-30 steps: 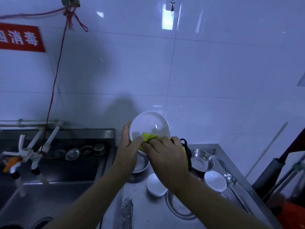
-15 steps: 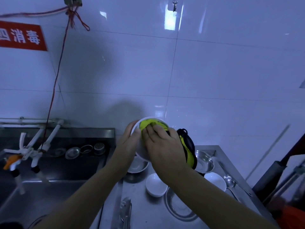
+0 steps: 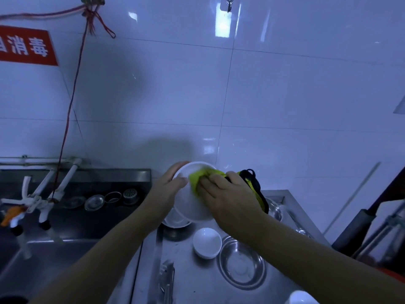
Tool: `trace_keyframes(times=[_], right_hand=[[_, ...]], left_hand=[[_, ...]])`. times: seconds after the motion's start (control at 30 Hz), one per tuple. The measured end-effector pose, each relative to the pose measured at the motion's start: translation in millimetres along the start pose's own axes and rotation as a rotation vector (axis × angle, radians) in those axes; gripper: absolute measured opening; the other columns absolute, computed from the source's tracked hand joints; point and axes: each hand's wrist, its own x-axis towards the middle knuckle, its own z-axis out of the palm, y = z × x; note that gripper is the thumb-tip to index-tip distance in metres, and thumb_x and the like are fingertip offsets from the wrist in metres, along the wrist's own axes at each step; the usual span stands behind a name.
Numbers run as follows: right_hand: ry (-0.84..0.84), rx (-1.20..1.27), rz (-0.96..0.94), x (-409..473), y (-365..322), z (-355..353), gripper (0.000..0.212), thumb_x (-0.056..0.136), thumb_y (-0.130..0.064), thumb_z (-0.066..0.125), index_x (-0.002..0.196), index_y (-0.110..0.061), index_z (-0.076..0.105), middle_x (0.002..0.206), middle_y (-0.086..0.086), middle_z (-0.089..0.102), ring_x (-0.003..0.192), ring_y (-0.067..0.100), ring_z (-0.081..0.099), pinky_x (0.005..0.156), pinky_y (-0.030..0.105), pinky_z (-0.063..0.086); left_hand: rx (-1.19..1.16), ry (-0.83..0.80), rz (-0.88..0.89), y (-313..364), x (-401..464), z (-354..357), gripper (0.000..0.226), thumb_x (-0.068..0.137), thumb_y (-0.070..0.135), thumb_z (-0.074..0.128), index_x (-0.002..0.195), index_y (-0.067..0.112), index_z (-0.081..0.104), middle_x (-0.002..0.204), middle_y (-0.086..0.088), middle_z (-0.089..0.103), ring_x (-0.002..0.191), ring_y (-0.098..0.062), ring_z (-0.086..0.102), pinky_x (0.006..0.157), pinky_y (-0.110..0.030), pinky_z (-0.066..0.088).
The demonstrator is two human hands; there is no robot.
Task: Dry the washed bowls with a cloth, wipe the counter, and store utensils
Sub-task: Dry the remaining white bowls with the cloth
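My left hand (image 3: 168,189) grips the left rim of a large white bowl (image 3: 188,205), held tilted above the steel counter (image 3: 188,275). My right hand (image 3: 228,198) presses a yellow cloth with black trim (image 3: 197,179) against the bowl's upper inside; the rest of the cloth hangs to the right of my wrist. Below the held bowl a small white bowl (image 3: 207,242) stands on the counter beside a shallow steel dish (image 3: 242,263). Another steel bowl (image 3: 177,220) sits partly hidden under the held bowl.
A steel sink (image 3: 54,249) lies to the left, with taps (image 3: 43,194) and strainers (image 3: 103,199) behind it. A steel bowl (image 3: 275,210) and a ladle (image 3: 303,231) lie at the counter's right. White tiled wall behind. A white bowl's rim (image 3: 302,298) shows at the bottom.
The bowl has dropped lower and tilted its opening more toward me. My right hand with the cloth has slid from the bowl's top rim to its upper right inside.
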Motion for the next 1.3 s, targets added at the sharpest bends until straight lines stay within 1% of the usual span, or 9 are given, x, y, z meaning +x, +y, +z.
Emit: trace_keyframes(times=[0.13,0.4,0.5,0.57,0.67,0.9,1.07,1.2,1.3], right_hand=[[0.041,0.012,0.017,13,-7,1,0.038,0.085,-0.021,0.04,0.106,-0.018,0.072,0.111,-0.004,0.069,0.101,0.017,0.062,0.087,0.033,0.042],[0.079,0.105,-0.285,0,14,14,0.015,0.09,-0.017,0.061,0.097,-0.026,0.07,0.107,-0.01,0.068,0.099,0.017,0.06,0.08,0.033,0.04],[0.082,-0.039,-0.338,10,41,5,0.026,0.098,-0.014,0.045,0.093,-0.021,0.069,0.1,-0.005,0.068,0.097,0.017,0.063,0.072,0.032,0.044],[0.117,-0.106,-0.383,19,47,0,0.05,0.104,-0.007,0.022,0.099,-0.016,0.07,0.106,-0.003,0.068,0.102,0.015,0.063,0.073,0.031,0.048],[0.194,-0.102,-0.416,22,45,-2,0.054,0.104,-0.008,0.018,0.108,-0.018,0.071,0.116,-0.005,0.068,0.108,0.014,0.062,0.08,0.033,0.05],[0.226,0.202,0.04,-3,11,12,0.036,0.085,-0.025,0.05,0.112,-0.01,0.068,0.117,0.003,0.067,0.101,0.026,0.061,0.074,0.034,0.037],[0.263,0.477,0.367,-4,-46,14,0.039,0.066,-0.026,0.068,0.105,-0.016,0.067,0.105,-0.001,0.068,0.089,0.025,0.057,0.068,0.035,0.04],[0.37,0.435,0.291,-3,-44,21,0.017,0.078,-0.02,0.071,0.095,-0.019,0.07,0.095,-0.004,0.071,0.081,0.023,0.061,0.063,0.032,0.038],[0.361,0.266,0.048,-16,-15,33,0.018,0.091,-0.011,0.058,0.081,-0.02,0.069,0.083,-0.004,0.069,0.077,0.021,0.063,0.06,0.031,0.039]], left_hand=[[-0.007,-0.037,0.004,4,3,5,0.034,0.083,0.033,0.049,0.112,0.024,0.063,0.115,-0.009,0.066,0.111,-0.029,0.06,0.099,-0.049,0.044],[0.125,-0.088,0.033,27,8,-5,0.042,0.07,0.017,0.046,0.108,0.027,0.061,0.109,-0.003,0.064,0.098,-0.015,0.06,0.08,-0.026,0.048],[0.175,-0.138,0.008,37,9,-3,0.057,0.061,0.011,0.044,0.116,0.015,0.058,0.113,-0.01,0.062,0.102,-0.02,0.058,0.085,-0.031,0.045],[0.177,-0.241,-0.007,42,10,-1,0.056,0.062,0.005,0.046,0.116,0.008,0.058,0.104,-0.009,0.064,0.092,-0.011,0.06,0.078,-0.021,0.047],[0.179,-0.341,-0.006,47,10,0,0.044,0.072,-0.007,0.045,0.112,0.005,0.059,0.096,-0.004,0.062,0.082,-0.001,0.059,0.072,-0.011,0.046],[0.214,0.066,0.112,30,13,-1,0.042,0.062,0.017,0.045,0.093,0.041,0.062,0.097,0.013,0.066,0.092,-0.012,0.059,0.076,-0.028,0.047],[0.135,0.25,0.185,8,7,17,0.039,0.071,0.019,0.041,0.094,0.044,0.06,0.093,0.027,0.064,0.087,0.005,0.059,0.067,-0.013,0.048],[0.12,0.253,0.15,6,6,16,0.039,0.071,0.02,0.042,0.095,0.045,0.059,0.092,0.027,0.064,0.086,0.005,0.059,0.066,-0.013,0.046],[0.295,0.027,0.023,10,10,-1,0.039,0.069,0.023,0.044,0.102,0.037,0.058,0.103,0.007,0.064,0.098,-0.018,0.059,0.074,-0.029,0.048]])
